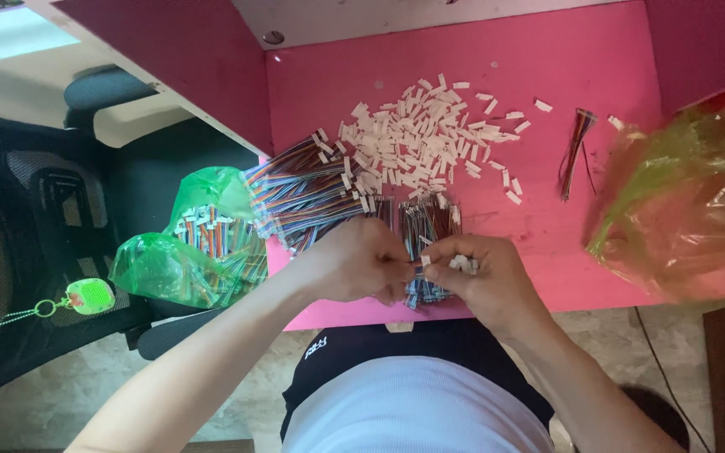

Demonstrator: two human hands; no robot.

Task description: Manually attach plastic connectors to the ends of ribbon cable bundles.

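My left hand [358, 262] and my right hand [480, 277] meet over the near edge of a pink table [581, 252]. Between their fingertips I pinch a thin wire strand and a small white connector [424, 261]. Several more white connectors [463, 264] rest in my right palm. Under my hands lies a bundle of multicoloured wires [428, 220]. A bigger fanned bundle of ribbon wires [299, 189] sits to the left. A heap of white plastic connectors [417, 138] spreads across the table's middle.
A green plastic bag [190, 243] with finished wires hangs off the table's left side over a black chair [35, 210]. A crumpled clear-green bag [690, 201] lies at right. A small loose wire bunch [576, 147] lies beyond it. A green keychain [90, 295] hangs on the chair.
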